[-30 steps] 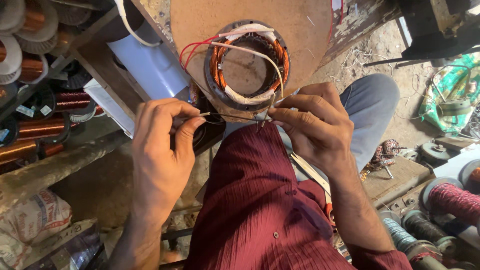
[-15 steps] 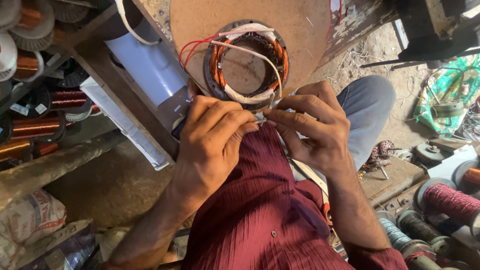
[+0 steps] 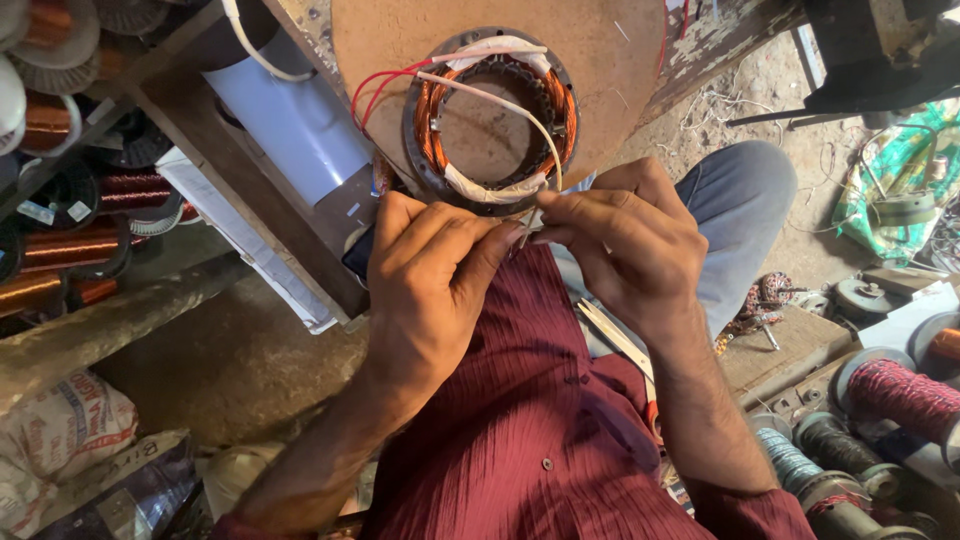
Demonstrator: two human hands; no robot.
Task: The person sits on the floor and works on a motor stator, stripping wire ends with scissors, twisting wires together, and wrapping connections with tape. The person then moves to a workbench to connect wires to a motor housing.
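A round motor stator point(image 3: 492, 118) with copper windings and white binding lies on a brown round board point(image 3: 620, 70). Red and white lead wires point(image 3: 505, 103) run from its top across the opening toward my hands. My left hand point(image 3: 432, 285) and my right hand point(image 3: 622, 240) meet just below the stator's lower rim. Both pinch the end of the white lead wire between thumb and fingertips. What exactly lies between the fingertips is too small to make out.
Spools of copper wire point(image 3: 60, 245) fill shelves at the left. A white tube point(image 3: 290, 120) lies beside the board. Red and blue thread spools point(image 3: 900, 395) and metal parts sit at the lower right. A sack point(image 3: 60, 440) rests at the lower left.
My left hand has moved right and up from the left of my lap to meet my right hand under the stator. The view has shifted slightly.
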